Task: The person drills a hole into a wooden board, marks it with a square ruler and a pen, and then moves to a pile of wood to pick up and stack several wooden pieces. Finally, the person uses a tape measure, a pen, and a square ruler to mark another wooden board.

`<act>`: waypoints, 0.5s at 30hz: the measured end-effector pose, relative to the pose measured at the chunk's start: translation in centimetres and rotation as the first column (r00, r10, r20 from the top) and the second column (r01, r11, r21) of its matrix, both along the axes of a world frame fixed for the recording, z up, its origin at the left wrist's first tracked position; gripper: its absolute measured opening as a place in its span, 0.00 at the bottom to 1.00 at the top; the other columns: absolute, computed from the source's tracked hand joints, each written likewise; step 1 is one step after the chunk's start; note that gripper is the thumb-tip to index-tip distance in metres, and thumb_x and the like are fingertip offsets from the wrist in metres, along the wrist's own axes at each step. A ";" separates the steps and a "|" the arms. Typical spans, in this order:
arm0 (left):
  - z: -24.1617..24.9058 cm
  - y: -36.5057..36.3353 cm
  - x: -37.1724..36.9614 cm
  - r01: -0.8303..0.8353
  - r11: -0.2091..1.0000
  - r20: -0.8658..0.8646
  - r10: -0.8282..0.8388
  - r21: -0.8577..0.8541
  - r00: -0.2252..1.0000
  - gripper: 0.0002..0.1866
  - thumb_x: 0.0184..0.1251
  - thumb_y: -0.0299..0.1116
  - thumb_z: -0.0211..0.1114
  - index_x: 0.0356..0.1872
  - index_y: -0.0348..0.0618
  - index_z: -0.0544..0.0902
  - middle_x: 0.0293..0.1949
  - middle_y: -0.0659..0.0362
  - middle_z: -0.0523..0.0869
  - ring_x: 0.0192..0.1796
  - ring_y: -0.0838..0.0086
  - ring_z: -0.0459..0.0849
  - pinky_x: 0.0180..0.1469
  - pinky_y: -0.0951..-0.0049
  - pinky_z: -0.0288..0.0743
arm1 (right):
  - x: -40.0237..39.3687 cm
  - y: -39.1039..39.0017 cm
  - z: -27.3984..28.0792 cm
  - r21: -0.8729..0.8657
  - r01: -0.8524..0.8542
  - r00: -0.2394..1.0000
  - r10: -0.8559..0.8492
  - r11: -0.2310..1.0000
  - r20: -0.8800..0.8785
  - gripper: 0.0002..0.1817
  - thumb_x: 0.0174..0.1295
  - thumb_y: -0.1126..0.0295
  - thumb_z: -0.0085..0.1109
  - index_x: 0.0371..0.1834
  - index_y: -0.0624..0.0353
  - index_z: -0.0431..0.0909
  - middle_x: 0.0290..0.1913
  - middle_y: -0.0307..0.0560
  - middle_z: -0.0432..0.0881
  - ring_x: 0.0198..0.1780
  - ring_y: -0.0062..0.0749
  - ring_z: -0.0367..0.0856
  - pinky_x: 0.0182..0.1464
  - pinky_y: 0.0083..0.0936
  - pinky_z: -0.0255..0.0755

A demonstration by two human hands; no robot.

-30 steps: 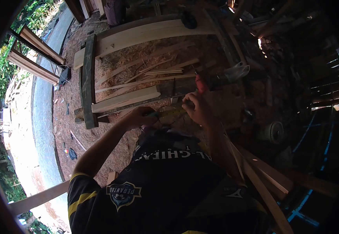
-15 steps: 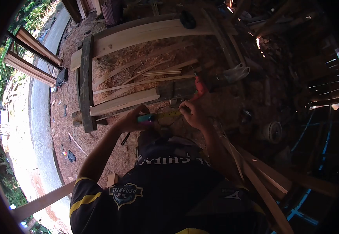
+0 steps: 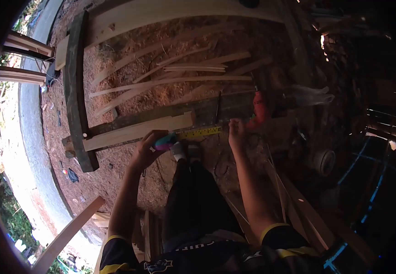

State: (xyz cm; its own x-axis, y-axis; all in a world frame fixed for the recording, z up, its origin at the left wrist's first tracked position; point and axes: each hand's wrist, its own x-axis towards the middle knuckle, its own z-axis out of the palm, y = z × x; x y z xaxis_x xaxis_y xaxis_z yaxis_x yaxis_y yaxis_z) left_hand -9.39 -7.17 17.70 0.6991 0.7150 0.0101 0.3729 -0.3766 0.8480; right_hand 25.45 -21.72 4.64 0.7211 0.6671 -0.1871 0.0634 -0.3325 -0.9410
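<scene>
Long boards point(image 3: 314, 223) lie close beside the right forearm. The left grip point(image 3: 147, 148) is wrapped round a tape measure point(image 3: 164, 140), teal and purple, its yellow blade point(image 3: 200, 133) drawn out toward the right grip point(image 3: 237, 131). There the fingers are bunched; whether they pinch the blade's end, I cannot tell. Just past the case lies a pale board point(image 3: 138, 131), near a dark crossbeam point(image 3: 75, 91). A red drill point(image 3: 260, 107) sits just beyond the right grip. Farther off, thin strips point(image 3: 195, 68) litter the ground, then a wide plank point(image 3: 184, 16).
</scene>
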 end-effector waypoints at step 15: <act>-9.4 6.4 0.6 0.127 0.986 0.074 -0.135 0.104 0.988 0.32 0.55 0.37 0.90 0.62 0.44 0.88 0.59 0.49 0.93 0.69 0.49 0.89 0.85 0.29 0.62 | -0.3 3.8 -8.6 -0.291 -0.096 0.892 0.212 0.952 0.399 0.14 0.85 0.59 0.60 0.48 0.60 0.76 0.39 0.51 0.88 0.37 0.47 0.87 0.45 0.41 0.79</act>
